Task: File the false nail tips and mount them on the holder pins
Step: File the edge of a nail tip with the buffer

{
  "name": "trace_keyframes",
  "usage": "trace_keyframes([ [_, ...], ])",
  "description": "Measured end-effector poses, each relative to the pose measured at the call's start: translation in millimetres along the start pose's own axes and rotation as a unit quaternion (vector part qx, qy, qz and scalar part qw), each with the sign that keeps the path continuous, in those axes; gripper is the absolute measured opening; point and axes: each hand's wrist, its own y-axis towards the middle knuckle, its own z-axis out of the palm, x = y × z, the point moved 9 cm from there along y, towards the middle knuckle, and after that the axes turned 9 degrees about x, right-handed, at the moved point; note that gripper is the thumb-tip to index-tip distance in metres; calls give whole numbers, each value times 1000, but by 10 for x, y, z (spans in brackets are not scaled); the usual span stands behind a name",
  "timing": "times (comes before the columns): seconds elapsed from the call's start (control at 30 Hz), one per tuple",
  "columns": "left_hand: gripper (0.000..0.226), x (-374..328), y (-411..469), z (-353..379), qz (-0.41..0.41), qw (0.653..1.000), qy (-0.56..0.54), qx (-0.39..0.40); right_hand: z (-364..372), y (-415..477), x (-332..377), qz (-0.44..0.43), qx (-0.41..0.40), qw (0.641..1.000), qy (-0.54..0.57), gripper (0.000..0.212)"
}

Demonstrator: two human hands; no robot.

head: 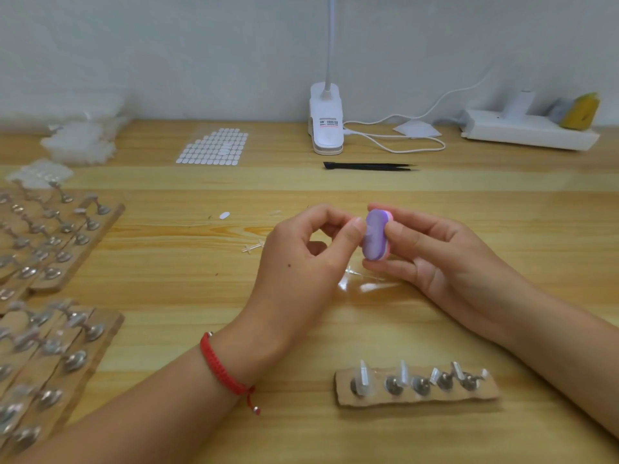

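A pale wooden table point(187, 296) runs back to a plain grey-white wall point(167, 45), where a white clip-on lamp with a thin bendable neck point(326, 122) stands, its white cable point(402, 142) looping to the right. Slim black pointed tweezers point(368, 166) lie just in front of the lamp. At far right sits a long white power strip point(529, 130), a blurred yellow-and-grey object point(579, 110) on its end and a small folded white paper point(417, 128) beside it.

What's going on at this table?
A person is filing false nails by hand. The right hand grips a purple file block. The left hand pinches something against it, probably a nail tip, too small to see. Nearer the person, a cardboard holder has five pins, several carrying tips. More holders lie at the left.
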Motion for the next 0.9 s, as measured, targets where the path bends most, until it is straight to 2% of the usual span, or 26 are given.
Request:
trace_keyframes([
  [0.1, 17, 7, -4, 48, -8, 1000, 1, 19, -59, -4, 12, -7, -18, 999, 32, 25],
  [0.23, 16, 12, 2, -35, -4, 1000, -9, -15, 3, -2, 1, -1, -1, 1000, -16, 29],
  [0.37, 15, 25, -2, 52, -17, 1000, 3, 25, -67, -11, 15, -11, -25, 999, 21, 27],
  [0.5, 16, 26, 6, -40, -10, 1000, -23, -15, 21, -4, -12, -3, 13, 1000, -20, 26],
  [0.63, 15, 41, 5, 17, -21, 1000, -6, 5, -42, 3, 6, -2, 0, 1000, 24, 25],
  [0.77, 16, 39, 2, -86, -10, 999, -20, -37, 21, 1, -23, 12, 34, 999, 2, 28],
  [0.9, 18, 30, -2, 3, -13, 1000, -11, -1, -40, 3, -12, 5, 6, 1000, 22, 26],
])
